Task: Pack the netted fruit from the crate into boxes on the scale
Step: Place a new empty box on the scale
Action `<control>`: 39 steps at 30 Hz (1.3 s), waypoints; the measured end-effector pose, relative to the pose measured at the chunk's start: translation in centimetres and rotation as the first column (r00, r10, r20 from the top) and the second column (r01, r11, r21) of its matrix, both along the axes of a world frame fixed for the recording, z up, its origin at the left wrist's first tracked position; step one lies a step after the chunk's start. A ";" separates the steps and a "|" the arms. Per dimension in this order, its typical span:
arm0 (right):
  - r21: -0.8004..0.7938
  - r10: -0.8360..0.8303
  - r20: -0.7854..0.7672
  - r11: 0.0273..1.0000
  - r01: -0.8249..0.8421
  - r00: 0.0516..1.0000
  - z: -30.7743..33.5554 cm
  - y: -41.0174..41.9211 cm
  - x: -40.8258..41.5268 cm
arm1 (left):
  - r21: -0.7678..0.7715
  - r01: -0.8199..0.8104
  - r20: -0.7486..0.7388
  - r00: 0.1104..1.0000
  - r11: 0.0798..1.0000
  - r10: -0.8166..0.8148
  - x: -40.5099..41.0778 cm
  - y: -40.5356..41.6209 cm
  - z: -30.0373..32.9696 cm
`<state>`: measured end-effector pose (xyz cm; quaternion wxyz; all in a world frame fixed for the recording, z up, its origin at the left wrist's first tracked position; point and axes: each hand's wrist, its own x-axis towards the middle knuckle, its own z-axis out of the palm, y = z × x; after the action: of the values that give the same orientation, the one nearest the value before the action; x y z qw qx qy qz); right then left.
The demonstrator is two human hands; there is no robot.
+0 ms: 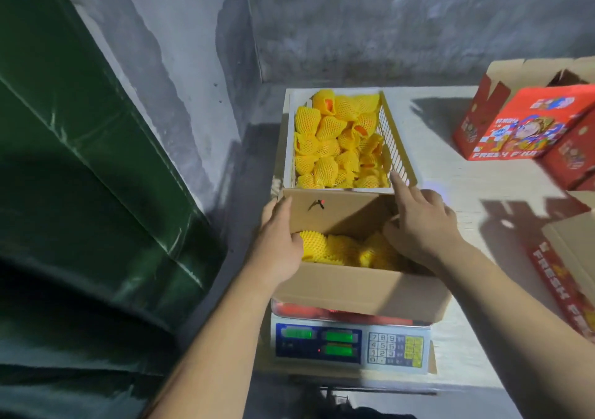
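An open cardboard box [360,286] stands on the digital scale [351,344], with several fruits in yellow foam netting [335,248] lying inside. My left hand [277,238] grips the box's left wall, thumb inside next to a netted fruit. My right hand [421,219] reaches over the box's right side, index finger stretched toward the crate, other fingers curled down by the fruit. Behind the box a white and yellow plastic crate [397,148] holds several more netted fruits [335,142].
Red printed fruit boxes [521,122] stand at the table's back right. Another red box with open flaps [566,277] sits at the right edge. A green tarp [80,161] hangs on the left, and a grey concrete wall rises behind the white table [450,167].
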<state>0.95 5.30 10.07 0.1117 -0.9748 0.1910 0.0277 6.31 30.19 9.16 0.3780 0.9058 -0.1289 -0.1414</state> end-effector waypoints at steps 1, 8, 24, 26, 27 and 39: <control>-0.007 -0.005 -0.005 1.000 0.005 1.000 -0.4 -0.2 0.1 | -0.061 -0.023 -0.008 1.000 0.998 0.022 -0.2 -0.1 -0.1; -0.003 -0.003 0.027 1.000 0.003 1.000 -1.6 -2.2 1.1 | -0.231 -0.192 -0.140 0.977 0.954 0.162 -1.1 -1.0 -0.1; 0.478 0.379 -0.094 0.829 -0.292 0.921 0.8 -5.1 13.7 | 0.144 0.074 0.205 0.973 0.987 -0.103 9.2 -11.7 1.7; 0.494 0.393 -0.148 0.824 -0.276 0.908 -1.3 -5.6 17.1 | 0.214 0.136 0.027 0.989 0.967 -0.145 11.7 -13.9 0.9; 0.474 0.379 -0.170 0.841 -0.261 0.910 -2.5 -6.3 18.8 | 0.290 0.173 -0.045 0.985 0.941 -0.167 12.6 -14.7 0.2; 0.114 0.240 -0.515 0.971 -0.212 0.823 -13.9 -11.9 23.6 | 0.481 0.260 -0.130 0.966 0.837 -0.225 15.7 -17.9 -4.4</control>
<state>24.55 -6.56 -3.82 0.0762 -0.9424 0.0965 0.3110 22.01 12.26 4.72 0.1173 0.9431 -0.1893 -0.2469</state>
